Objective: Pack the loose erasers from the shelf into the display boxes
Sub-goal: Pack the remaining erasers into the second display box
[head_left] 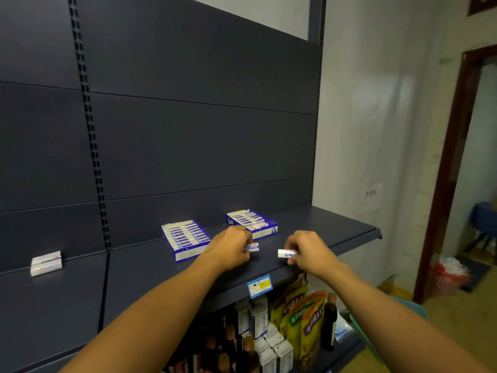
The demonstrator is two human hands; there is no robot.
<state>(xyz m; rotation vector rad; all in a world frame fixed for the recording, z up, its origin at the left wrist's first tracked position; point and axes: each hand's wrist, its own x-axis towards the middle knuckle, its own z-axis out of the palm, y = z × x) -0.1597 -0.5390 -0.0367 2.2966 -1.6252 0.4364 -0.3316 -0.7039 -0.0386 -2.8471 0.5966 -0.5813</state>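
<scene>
A: What do you see, starting from the left?

B: A white pack (46,263) lies alone on the shelf (336,224), well apart from the rest. Then a box (186,239), blue and white, with rows of erasers inside. It looks nearly full.

A: And the hands?

B: The left hand (231,244) is just beside that box and pinches one eraser (251,247) in its fingertips, close above the shelf. The right hand (308,251) pinches a second eraser (287,253) in the same way, by one end, so the other end sticks out free.

A: Why hold them so?

B: I think to slide each one into a row end first. Behind the hands is a second box (252,223), open at the top, so both boxes are in easy reach.

A: Any more loose ones?

B: On the shelf I see none.
</scene>
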